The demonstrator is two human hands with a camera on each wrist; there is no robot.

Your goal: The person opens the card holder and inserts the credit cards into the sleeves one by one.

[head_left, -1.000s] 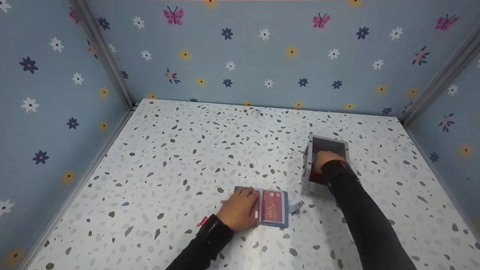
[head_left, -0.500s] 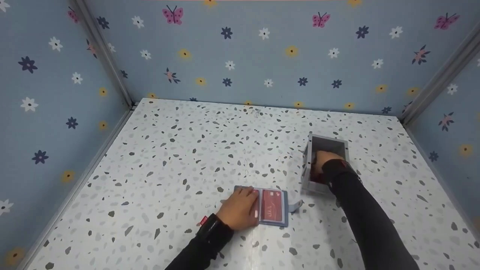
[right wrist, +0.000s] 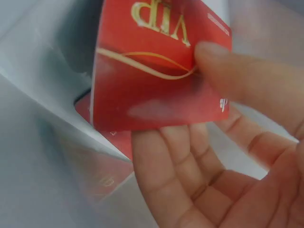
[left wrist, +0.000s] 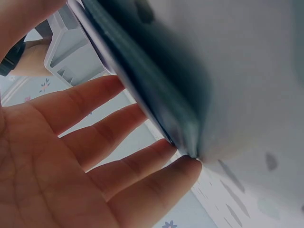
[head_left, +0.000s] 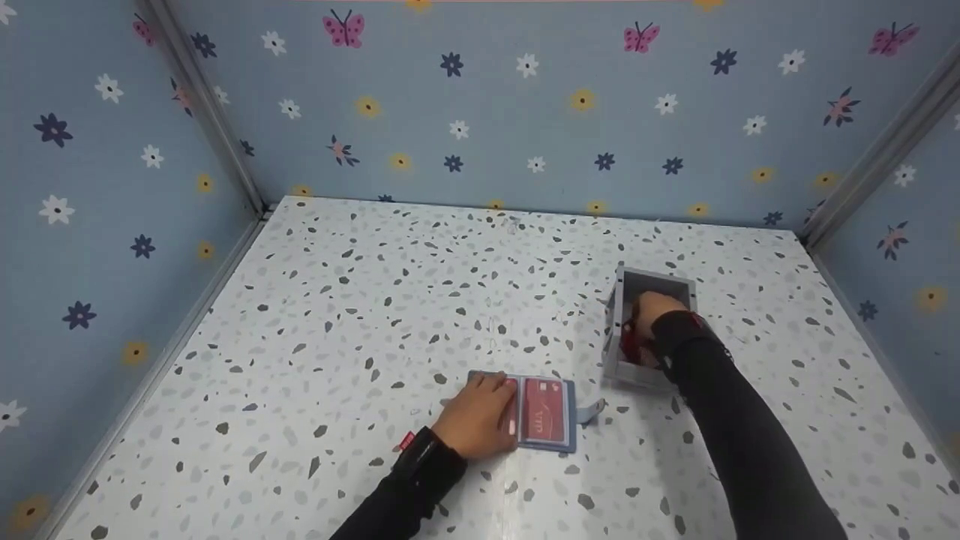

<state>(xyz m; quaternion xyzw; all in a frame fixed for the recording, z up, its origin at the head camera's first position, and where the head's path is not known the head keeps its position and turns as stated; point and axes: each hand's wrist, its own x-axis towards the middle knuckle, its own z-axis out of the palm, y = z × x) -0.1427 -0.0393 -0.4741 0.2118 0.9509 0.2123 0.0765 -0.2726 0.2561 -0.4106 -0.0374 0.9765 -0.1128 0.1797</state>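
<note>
In the lower middle of the head view, the left hand (head_left: 478,420) is resting on the left part of an open blue wallet (head_left: 571,421), its fingers lying fairly straight and not clenching anything. A red card (head_left: 544,411) is showing in the wallet's right pocket, and the strap (head_left: 592,411) is sticking out to the right. Right of centre, the right hand (head_left: 657,315) is reaching inside a grey box (head_left: 636,373); in the right wrist view it is pinching a red VIP card (right wrist: 147,90) near its right edge, the thumb lying on the printed face. Another red card (right wrist: 124,141) is showing below and behind it, partly hidden. The likeliest trouble is the pinched card pivoting or slipping, since the thumb is holding it so close to one side. Its free left edge could also be catching on the box wall if lifted at a slant, or dragging the card behind along. The wallet could be shifting or folding over if the left hand's light pressure eases.
</note>
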